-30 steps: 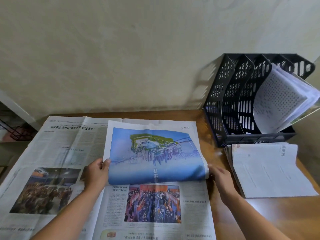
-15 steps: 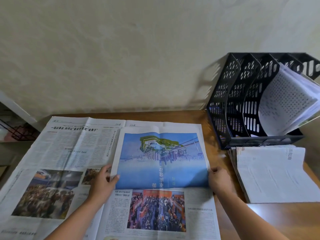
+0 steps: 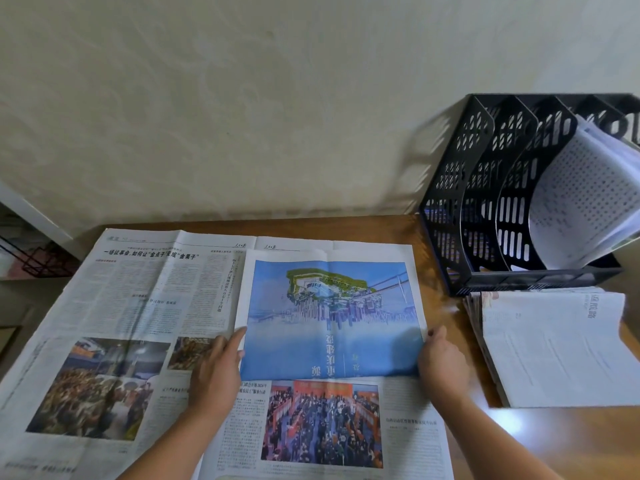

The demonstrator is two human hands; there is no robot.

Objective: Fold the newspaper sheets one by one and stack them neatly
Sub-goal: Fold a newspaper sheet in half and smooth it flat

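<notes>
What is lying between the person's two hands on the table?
In the head view, the folded-over newspaper flap with the blue city picture spans from the left hand to the right hand, lying on the open newspaper sheet.

Before you: a cream plastered wall (image 3: 242,98) behind a brown wooden table (image 3: 571,441); a black perforated file rack (image 3: 485,209) stands at your right, a white shelf edge (image 3: 31,213) at far left.
</notes>
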